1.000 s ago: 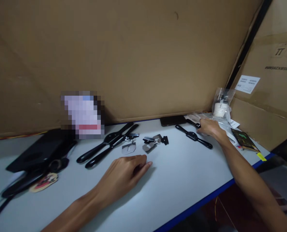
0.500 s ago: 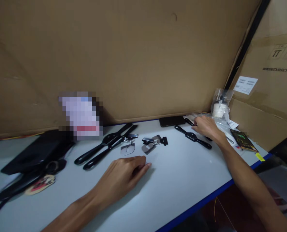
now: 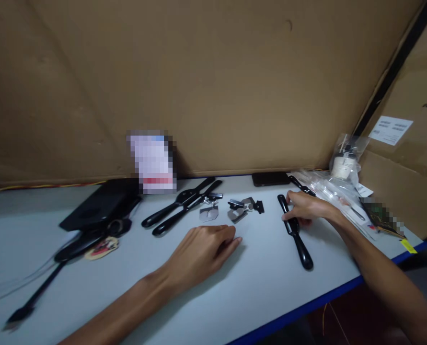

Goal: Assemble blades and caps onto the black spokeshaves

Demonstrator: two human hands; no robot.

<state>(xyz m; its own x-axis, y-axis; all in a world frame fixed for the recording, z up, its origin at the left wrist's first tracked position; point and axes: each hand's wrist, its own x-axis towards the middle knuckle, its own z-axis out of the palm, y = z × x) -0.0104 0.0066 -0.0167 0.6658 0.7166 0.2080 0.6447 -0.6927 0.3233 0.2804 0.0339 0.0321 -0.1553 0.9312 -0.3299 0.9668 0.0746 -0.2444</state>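
Observation:
My right hand [image 3: 306, 209] is closed round the middle of a long black two-handled tool [image 3: 294, 231] that lies on the white table [image 3: 263, 282], its handle pointing toward the front edge. My left hand [image 3: 202, 250] rests palm down on the table with its fingers loosely curled and nothing in it. Just beyond its fingertips lie small grey metal plates [image 3: 208, 212] with black clips [image 3: 244, 208]. Two more black two-handled tools [image 3: 180, 206] lie crossed behind them.
A cardboard wall [image 3: 199, 81] stands behind the table. A black phone [image 3: 271, 178] lies at its foot. Clear plastic bags and a small white bottle [image 3: 343, 165] crowd the right corner. A black pouch [image 3: 101, 205], cables and a sticker [image 3: 101, 248] lie at the left.
My right hand came off the bags, took hold of the black two-handled tool and swung it nearer, so it now points toward the front edge. The camera turned slightly left. My left hand stayed put.

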